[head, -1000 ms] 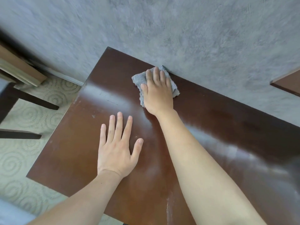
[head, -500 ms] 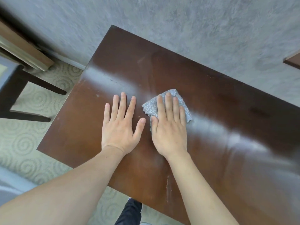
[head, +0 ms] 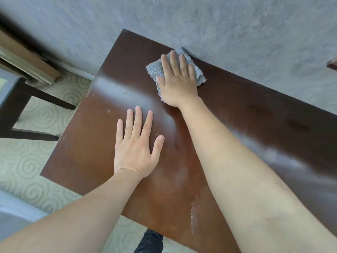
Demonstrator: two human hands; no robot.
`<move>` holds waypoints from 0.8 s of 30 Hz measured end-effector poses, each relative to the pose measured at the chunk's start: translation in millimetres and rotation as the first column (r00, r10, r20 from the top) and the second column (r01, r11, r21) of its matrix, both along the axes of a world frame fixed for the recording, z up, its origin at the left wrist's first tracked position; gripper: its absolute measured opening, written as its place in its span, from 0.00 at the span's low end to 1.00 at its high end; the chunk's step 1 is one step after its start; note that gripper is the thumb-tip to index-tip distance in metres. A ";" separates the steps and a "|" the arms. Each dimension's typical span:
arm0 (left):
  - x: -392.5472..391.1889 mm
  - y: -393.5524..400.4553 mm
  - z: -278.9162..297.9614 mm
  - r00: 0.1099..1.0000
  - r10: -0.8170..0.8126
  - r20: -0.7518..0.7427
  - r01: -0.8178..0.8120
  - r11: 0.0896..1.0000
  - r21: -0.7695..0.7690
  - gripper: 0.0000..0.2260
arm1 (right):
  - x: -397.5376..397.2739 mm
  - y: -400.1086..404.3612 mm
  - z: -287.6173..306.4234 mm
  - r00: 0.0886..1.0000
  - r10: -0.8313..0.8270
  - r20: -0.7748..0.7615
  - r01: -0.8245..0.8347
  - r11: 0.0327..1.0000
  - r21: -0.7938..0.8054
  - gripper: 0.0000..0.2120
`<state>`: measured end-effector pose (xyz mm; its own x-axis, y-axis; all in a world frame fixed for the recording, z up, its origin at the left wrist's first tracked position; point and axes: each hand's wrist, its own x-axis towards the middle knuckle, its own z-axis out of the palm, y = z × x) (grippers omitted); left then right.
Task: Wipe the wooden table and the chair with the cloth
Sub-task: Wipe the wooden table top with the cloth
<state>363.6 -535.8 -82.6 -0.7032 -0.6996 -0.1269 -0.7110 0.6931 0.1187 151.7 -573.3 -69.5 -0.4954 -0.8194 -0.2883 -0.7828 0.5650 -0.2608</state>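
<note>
A glossy dark brown wooden table (head: 246, 114) fills the middle of the view, its far edge against a grey wall. A folded grey cloth (head: 155, 69) lies at that far edge. My right hand (head: 177, 83) presses flat on the cloth, fingers spread over it and pointing at the wall. My left hand (head: 136, 143) rests flat on the bare tabletop nearer to me, fingers apart, holding nothing. A dark wooden chair (head: 16, 110) stands on the floor at the left; only its legs and part of its frame show.
The textured grey wall (head: 218, 24) runs along the table's far side. Patterned beige carpet (head: 32, 161) covers the floor to the left and in front. A pale scuff streak (head: 194, 218) marks the table's near edge. A dark trouser leg (head: 149, 241) shows below the table.
My right hand has pushed the cloth from the middle of the table, beside my left hand, back out to the far edge by the wall. My left hand has stayed flat on the tabletop.
</note>
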 end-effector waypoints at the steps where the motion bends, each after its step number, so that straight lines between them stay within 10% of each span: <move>1: -0.5 -0.3 -0.3 1.000 0.004 -0.007 -0.004 1.000 0.000 0.31 | 0.2 -0.5 -0.7 1.000 0.009 0.003 -0.009 1.000 -0.002 0.29; 24: 24.9 42.4 25.7 0.909 -0.039 -0.416 0.145 0.963 0.227 0.28 | 220.8 335.0 10.9 0.987 -0.161 -0.020 0.162 0.985 0.054 0.30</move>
